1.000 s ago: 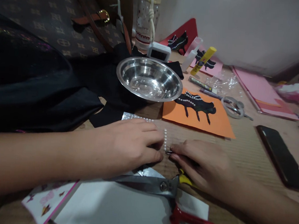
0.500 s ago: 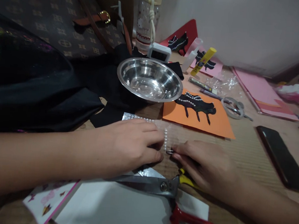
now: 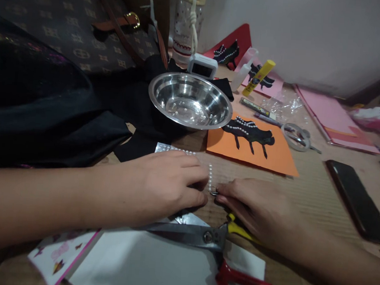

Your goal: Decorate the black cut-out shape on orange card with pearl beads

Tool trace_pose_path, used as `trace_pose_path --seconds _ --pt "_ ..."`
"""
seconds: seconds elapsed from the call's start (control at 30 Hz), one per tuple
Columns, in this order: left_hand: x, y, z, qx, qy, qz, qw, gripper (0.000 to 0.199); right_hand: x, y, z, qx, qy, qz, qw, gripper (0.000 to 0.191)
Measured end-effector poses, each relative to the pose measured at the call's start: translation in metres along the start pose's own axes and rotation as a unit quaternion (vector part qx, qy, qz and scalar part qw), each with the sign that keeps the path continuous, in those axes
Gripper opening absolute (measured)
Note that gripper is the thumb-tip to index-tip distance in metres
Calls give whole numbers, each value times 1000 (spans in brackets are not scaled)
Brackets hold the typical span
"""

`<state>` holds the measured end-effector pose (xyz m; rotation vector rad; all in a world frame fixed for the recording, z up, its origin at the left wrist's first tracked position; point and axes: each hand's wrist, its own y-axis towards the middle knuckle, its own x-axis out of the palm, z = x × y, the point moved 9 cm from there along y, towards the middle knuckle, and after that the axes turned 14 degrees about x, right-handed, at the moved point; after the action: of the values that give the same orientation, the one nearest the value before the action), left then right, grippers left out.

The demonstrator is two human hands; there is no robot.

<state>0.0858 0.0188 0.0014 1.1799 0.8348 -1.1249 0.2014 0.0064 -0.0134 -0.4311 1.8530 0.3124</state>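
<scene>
In the head view, the pearl-bead row lies over corrugated cardboard between the hands, its long axis running away from the person, near end beside a tweezer-like metal tool. The right hand's grip pinches that tool; whether the left hand grasps anything, I cannot tell. The beads look light, hard, probably slippery, best nipped by their sides.

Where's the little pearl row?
In the head view, the pearl row is central, right of the left hand, just beyond the metal tool in the right hand.
</scene>
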Motion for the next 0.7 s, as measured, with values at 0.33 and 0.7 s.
trace_pose_path --seconds 0.33,0.7 --pt "-7 1 4 -2 -4 3 1000 21 -10 -1 -4 -13 22 49 998 16" --pt "-5 1 2 -2 14 6 1000 19 -4 3 1 1 23 31 999 15"
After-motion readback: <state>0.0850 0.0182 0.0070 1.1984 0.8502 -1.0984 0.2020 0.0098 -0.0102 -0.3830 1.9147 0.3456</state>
